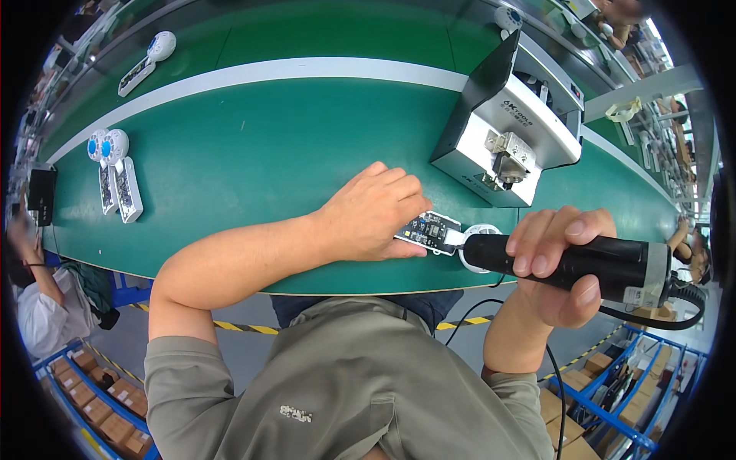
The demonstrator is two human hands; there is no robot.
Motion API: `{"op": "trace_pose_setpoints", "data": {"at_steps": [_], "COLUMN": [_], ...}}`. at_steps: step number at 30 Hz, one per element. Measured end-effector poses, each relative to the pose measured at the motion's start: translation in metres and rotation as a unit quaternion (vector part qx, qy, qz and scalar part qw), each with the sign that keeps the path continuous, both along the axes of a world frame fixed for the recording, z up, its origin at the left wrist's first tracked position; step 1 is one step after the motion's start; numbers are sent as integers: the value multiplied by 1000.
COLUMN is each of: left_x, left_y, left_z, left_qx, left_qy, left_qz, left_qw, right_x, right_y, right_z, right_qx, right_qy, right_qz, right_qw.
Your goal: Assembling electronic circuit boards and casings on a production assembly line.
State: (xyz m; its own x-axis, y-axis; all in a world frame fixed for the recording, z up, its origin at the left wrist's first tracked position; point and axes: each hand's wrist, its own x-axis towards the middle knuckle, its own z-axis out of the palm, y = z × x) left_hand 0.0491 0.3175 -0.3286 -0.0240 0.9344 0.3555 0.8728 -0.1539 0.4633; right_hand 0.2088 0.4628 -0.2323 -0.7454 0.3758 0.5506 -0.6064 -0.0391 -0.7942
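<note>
My left hand (376,207) is closed on the handle of a white device near the table's front edge, with a circuit board (431,232) exposed in its open casing. Its round white head (484,229) lies to the right, partly behind the tool. A black electric screwdriver (606,268) is in my right hand (563,264), fingers wrapped round its body. It is held almost level, tip pointing left at the board's right end. Whether the tip touches a screw is hidden. A cable leaves the screwdriver's rear end at the right.
A silver and black screw feeder (506,126) stands behind my right hand. Two similar white devices with open casings (126,188) lie at the table's left. Beyond a white rail (268,70), another device (138,77) rests on a green surface. A co-worker (54,299) sits at far left.
</note>
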Motion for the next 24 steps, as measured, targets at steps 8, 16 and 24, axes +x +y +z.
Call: {"op": "trace_pose_setpoints", "data": {"at_steps": [8, 16, 24], "left_x": [1, 0, 2], "left_y": [1, 0, 1], "left_z": [1, 2, 5], "left_qx": [-4, -8, -10], "left_qy": [-9, -8, 11], "left_qz": [-1, -6, -8], "left_qw": [1000, 1000, 1000], "right_x": [-3, -4, -5], "right_y": [1, -2, -14], "right_z": [-10, -8, -8], "right_qx": [46, 43, 51], "right_qy": [1, -12, -39], "right_qz": [42, 43, 35], "right_qw": [998, 998, 997]}}
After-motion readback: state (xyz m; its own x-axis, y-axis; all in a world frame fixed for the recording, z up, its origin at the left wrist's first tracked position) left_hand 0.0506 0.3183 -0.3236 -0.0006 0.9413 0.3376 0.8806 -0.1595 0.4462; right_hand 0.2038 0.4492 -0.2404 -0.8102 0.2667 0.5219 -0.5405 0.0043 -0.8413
